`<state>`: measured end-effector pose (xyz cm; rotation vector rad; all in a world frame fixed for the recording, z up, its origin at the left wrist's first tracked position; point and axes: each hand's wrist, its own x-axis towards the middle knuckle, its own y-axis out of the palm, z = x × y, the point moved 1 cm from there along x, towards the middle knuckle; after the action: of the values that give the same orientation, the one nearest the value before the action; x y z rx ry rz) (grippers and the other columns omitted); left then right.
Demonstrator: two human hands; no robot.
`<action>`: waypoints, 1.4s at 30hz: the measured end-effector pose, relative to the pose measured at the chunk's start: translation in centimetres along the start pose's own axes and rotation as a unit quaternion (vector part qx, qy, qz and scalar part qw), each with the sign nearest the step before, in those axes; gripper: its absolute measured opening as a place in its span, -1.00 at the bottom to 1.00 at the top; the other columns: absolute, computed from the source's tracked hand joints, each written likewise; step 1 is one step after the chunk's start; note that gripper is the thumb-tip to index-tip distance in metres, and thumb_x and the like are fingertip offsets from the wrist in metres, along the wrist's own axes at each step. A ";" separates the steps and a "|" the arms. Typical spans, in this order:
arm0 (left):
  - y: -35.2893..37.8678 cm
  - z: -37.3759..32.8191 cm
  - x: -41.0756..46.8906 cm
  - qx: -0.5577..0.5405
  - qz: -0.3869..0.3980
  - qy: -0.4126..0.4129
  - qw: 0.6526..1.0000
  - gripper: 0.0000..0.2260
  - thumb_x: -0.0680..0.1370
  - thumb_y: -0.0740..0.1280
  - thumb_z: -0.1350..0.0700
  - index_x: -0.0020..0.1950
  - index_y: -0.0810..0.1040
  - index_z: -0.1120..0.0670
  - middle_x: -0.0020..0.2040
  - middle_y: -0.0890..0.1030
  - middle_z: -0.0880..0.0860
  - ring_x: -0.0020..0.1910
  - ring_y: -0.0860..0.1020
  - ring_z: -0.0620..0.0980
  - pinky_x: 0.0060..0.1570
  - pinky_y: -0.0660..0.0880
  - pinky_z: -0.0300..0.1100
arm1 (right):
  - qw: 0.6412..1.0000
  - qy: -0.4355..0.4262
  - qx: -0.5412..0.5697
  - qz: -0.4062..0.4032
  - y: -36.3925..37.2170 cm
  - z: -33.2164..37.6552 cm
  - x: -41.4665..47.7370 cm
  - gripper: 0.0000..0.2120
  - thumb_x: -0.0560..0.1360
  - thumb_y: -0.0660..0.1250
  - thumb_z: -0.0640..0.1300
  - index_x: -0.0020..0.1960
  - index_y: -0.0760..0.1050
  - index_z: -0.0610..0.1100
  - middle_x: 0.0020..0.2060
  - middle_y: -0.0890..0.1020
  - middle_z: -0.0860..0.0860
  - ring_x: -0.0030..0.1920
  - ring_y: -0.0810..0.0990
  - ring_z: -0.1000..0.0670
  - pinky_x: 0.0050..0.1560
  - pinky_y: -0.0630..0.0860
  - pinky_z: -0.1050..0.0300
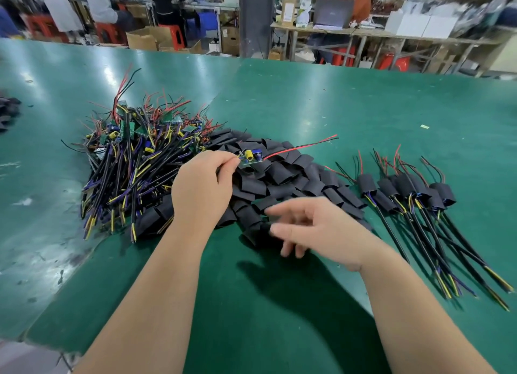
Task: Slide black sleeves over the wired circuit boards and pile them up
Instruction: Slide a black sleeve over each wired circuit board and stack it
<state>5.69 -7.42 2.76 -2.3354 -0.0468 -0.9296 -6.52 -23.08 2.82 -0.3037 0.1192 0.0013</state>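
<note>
Pinching a small board (251,157) by its cable end, the left hand (201,183) holds it just above the sleeves (282,178), a heap of flat, matte black tubes on the green bench (335,99). Thin red and black leads trail from the board. The right hand (321,228), blurred, hovers over the heap's near edge, fingers (285,210) loosely spread, holding nothing. Left of the heap lies a tangle of bare boards (134,155); right of it, sleeved ones (405,189).

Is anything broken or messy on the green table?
Nothing looks broken. A small pale scrap lies alone on the green mat, and the shiny tabletop on the left is scuffed and stained.
</note>
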 end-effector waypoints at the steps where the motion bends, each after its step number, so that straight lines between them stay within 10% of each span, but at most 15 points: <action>1: 0.0 0.0 0.0 -0.002 0.000 0.001 1.000 -0.86 0.57 0.32 0.11 0.00 0.66 0.10 -0.08 0.66 0.00 -0.11 0.58 0.01 -0.14 0.45 -0.16 | 0.998 -0.014 0.008 -0.055 -0.4 0.0 0.5 -0.84 0.52 0.35 -0.27 0.06 0.58 -0.09 -0.29 0.67 -0.05 -0.42 0.59 0.05 -0.44 0.45 0.28; 5: 0.1 -0.2 -0.1 -0.004 0.002 0.011 1.000 -0.87 0.57 0.33 0.11 0.00 0.67 0.09 -0.08 0.66 -0.01 -0.10 0.59 0.01 -0.12 0.50 -0.09 | 0.934 -0.031 -0.259 -0.242 -1.5 -0.1 3.2 -0.84 0.50 0.32 -0.22 0.00 0.65 -0.06 -0.21 0.67 0.04 -0.27 0.56 0.11 -0.23 0.36 0.44; 11: 0.1 -0.3 -0.3 -0.004 -0.008 0.023 1.000 -0.89 0.55 0.35 0.13 -0.03 0.67 0.10 -0.10 0.67 0.00 -0.11 0.59 0.04 -0.13 0.49 -0.06 | 0.855 0.007 -0.502 -0.131 -1.1 0.3 7.1 -0.82 0.51 0.35 -0.18 0.07 0.59 -0.23 -0.02 0.63 -0.14 0.08 0.56 -0.16 0.09 0.48 0.08; 19: 0.0 -0.3 -0.3 -0.015 -0.005 0.041 0.999 -0.88 0.56 0.35 0.14 -0.02 0.67 0.11 -0.11 0.67 -0.01 -0.11 0.59 0.00 -0.13 0.49 -0.10 | 0.845 0.021 -0.535 -0.022 -1.8 2.3 8.8 -0.75 0.45 0.44 -0.07 0.06 0.63 -0.18 -0.02 0.65 -0.10 -0.04 0.56 -0.11 -0.18 0.33 0.22; 24: -0.1 -0.5 -0.3 -0.015 -0.015 0.033 0.999 -0.88 0.56 0.35 0.15 -0.01 0.67 0.13 -0.09 0.67 0.00 -0.08 0.59 0.02 -0.11 0.49 -0.08 | 0.881 -0.053 -0.461 -0.090 -2.4 1.1 8.0 -0.61 0.39 0.45 -0.12 0.18 0.54 -0.18 0.05 0.61 -0.08 0.10 0.52 -0.09 0.08 0.40 0.17; 32: -0.1 -0.1 -0.2 -0.042 -0.043 0.049 0.997 -0.87 0.54 0.34 0.17 -0.04 0.67 0.17 -0.13 0.66 0.02 -0.15 0.56 -0.03 -0.14 0.44 -0.22 | 0.932 -0.100 0.054 -0.345 -4.4 -1.2 3.3 -0.88 0.41 0.47 -0.24 -0.13 0.65 -0.04 -0.32 0.66 0.15 -0.28 0.57 0.16 -0.18 0.48 0.35; 36: 0.2 0.1 -0.2 -0.059 -0.039 0.068 0.995 -0.86 0.53 0.33 0.17 -0.03 0.67 0.18 -0.14 0.64 -0.02 -0.16 0.53 -0.13 -0.14 0.45 -0.29 | 0.766 -0.061 0.542 -0.339 -5.3 -2.2 2.0 -0.95 0.55 0.30 -0.26 -0.09 0.52 -0.20 -0.26 0.64 -0.07 -0.17 0.60 -0.02 -0.17 0.56 0.22; 42: 0.5 0.2 -0.2 -0.071 -0.031 0.075 0.994 -0.86 0.53 0.33 0.15 -0.04 0.67 0.16 -0.19 0.56 -0.12 -0.23 0.46 -0.20 -0.18 0.37 -0.43 | 0.683 -0.121 0.664 -0.280 -5.8 -1.4 0.8 -0.74 0.56 0.29 -0.12 -0.18 0.62 -0.27 -0.19 0.70 -0.11 -0.17 0.70 -0.02 -0.30 0.55 0.25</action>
<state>5.81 -7.66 2.26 -2.3963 0.0091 -1.1709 -5.77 -29.07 3.09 1.1570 -0.2601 -0.6417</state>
